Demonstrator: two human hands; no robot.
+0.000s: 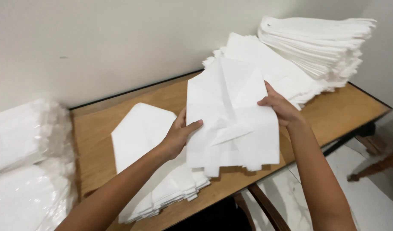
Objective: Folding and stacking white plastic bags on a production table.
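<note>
Hands meet on a white sheet (233, 113) held upright over the middle of the wooden table (333, 113): the left hand (178, 136) pinches its 9 o'clock edge, thumb across the front and fingers behind, while the right hand (281, 108) grips the 3 o'clock edge, its fingers curled onto the paper. At 8 o'clock from the sheet a low folded pile (149, 158) lies flat on the table, and at 1 o'clock a tall stack (316, 40) sits near the wall. Plastic-wrapped white bundles (27, 162) fill the far 9 o'clock side.
</note>
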